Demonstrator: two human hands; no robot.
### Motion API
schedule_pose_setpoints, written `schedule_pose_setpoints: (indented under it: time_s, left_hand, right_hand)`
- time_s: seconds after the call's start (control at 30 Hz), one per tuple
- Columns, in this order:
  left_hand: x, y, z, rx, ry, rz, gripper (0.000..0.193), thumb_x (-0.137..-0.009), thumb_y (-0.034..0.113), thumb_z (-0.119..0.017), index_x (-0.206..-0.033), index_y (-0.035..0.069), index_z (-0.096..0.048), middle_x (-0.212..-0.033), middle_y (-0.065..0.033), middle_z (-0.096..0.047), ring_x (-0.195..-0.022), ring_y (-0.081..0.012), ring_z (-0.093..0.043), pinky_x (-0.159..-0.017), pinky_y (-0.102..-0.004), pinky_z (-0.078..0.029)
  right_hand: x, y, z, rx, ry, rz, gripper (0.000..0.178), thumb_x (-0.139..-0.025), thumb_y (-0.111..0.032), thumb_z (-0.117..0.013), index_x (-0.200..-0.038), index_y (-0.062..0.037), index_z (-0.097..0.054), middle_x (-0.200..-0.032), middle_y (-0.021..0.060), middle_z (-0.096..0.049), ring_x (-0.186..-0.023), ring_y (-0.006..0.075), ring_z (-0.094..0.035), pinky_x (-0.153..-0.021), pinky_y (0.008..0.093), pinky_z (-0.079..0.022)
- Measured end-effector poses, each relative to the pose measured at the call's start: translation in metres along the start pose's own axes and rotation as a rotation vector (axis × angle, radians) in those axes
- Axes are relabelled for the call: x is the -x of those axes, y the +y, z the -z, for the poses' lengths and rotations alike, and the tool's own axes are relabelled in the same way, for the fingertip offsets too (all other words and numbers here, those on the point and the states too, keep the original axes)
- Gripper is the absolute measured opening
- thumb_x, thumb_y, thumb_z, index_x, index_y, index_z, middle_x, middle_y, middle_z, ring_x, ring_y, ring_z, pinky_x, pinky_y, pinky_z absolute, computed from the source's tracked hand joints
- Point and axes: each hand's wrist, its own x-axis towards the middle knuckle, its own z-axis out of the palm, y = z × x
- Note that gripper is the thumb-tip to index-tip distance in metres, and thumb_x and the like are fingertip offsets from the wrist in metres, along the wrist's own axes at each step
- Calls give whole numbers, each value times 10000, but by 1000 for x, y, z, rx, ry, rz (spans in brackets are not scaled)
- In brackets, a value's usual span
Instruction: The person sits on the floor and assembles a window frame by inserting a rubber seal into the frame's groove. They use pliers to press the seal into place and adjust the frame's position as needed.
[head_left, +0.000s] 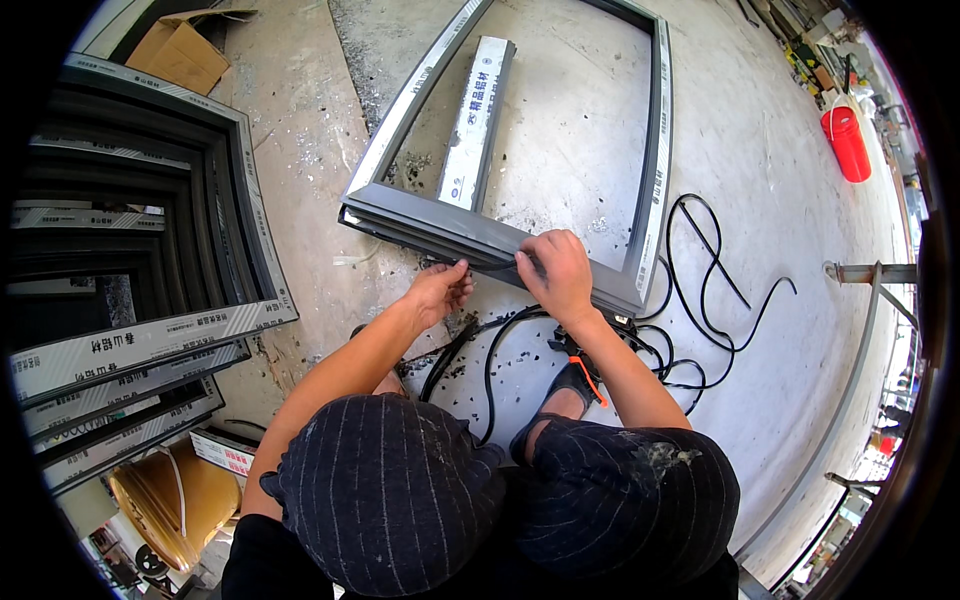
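Observation:
A grey metal window frame (430,212), with white printed film on its sides, lies in front of me. Between my hands runs a black rubber strip (492,267) along the frame's near edge. My left hand (440,290) pinches the strip between thumb and forefinger, its other fingers curled. Just to the right, my right hand (560,268) is closed on the strip against the frame, its fingertips partly hidden. Further lengths of black strip (489,375) trail on the floor below the frame. Inside the frame's opening lies a film-covered bar (474,125).
Several frames (150,325) are stacked at the left, above a yellow bucket (165,500). A cardboard box (178,55) sits far left. An orange-handled tool (588,380) lies by my right foot. Black strip loops (705,290) spread rightward; a red bucket (846,145) stands far right.

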Motion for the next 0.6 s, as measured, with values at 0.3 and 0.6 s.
schedule_pose_setpoints:
  time_s: [0.3,0.6]
  left_hand:
    - [-1,0,2,0,-15,31,242,-897,356,-709,-911,126,-636,-840,3,-633,-800,-150,-623,-702,-288,-507]
    - [1,-1,3,-25,-14,35,286,-874,400,-727,-911,133,-634,-848,5,-631,-812,-147,-624,-717,-299,-508]
  right_hand:
    - [0,-1,1,-3,-3,-7,103,-761,-81,-707,-828,-59,-632,-766,77,-575,-761,274,-545,-706,377,-443]
    - [1,1,-1,-2,3,-3,110,-756,-83,-716,-826,-70,-632,-775,66,-566,-766,268,-542,-709,372,-440]
